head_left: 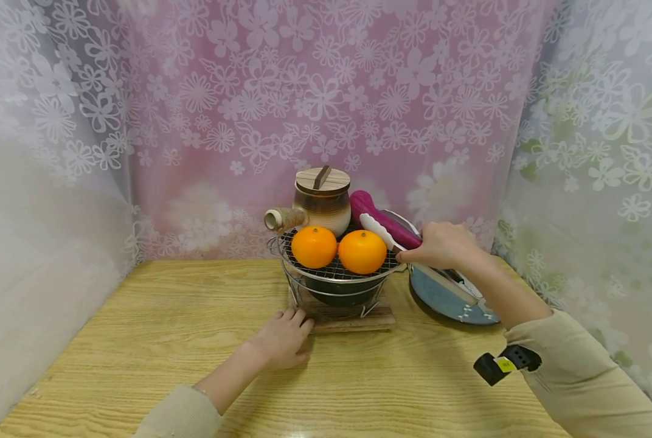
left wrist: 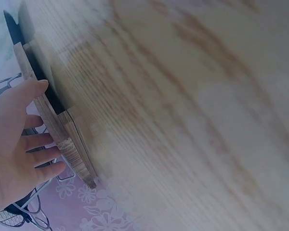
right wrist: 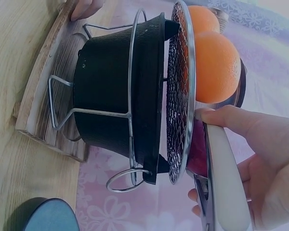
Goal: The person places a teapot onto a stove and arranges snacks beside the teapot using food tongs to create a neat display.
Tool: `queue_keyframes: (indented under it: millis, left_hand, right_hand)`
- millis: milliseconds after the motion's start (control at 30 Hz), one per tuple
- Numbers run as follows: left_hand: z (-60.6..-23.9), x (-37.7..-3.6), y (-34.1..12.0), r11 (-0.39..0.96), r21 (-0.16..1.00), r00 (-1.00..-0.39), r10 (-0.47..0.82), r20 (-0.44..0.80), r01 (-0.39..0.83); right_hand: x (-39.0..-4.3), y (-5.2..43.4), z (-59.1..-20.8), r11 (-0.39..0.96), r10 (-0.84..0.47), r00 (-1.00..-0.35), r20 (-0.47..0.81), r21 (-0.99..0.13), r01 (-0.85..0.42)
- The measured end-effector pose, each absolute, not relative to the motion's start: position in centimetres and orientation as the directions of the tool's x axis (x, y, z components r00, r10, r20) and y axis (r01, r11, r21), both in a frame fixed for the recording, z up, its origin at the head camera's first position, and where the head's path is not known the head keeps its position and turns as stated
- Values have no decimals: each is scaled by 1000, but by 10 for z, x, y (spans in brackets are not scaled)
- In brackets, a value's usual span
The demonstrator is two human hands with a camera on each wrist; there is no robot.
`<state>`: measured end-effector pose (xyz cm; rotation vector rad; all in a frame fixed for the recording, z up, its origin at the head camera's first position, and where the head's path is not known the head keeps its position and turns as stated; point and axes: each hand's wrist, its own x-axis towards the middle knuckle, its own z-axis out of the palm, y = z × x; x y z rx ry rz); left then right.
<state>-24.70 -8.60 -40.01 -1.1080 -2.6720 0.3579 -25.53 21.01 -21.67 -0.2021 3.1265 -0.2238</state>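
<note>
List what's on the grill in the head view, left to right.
pot handle → pot → left orange → right orange → sweet potato, gripped with tongs by the right hand.

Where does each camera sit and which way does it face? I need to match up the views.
Head: above the table, facing forward and down at the stove; both hands show.
Left wrist: low at the left hand, looking along the table; fingers touch the board.
Right wrist: beside the right hand, which grips tongs at the grill.
Shared: wrist views both show the board.
</note>
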Motion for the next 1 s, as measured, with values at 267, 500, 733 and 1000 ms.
queue_keyframes:
  millis: [267, 500, 733, 1000]
  left_hand:
    - [-401, -248, -86, 687, -301, -690, 715, 117, 661]
    - [-400, -248, -87, 682, -310, -687, 718, 113, 662]
    - [-402, -249, -86, 682, -316, -689, 716, 108, 660]
    - [-401, -248, -85, 682, -317, -695, 713, 91, 659]
  right_hand:
    - [-253, 206, -217, 981, -117, -993, 19, -154, -118]
    - [-253, 209, -219, 971, -135, -990, 31, -197, -138]
    - [-249, 218, -212, 959, -133, -990, 55, -245, -143]
    - [-246, 230, -210, 947, -124, -990, 73, -290, -140]
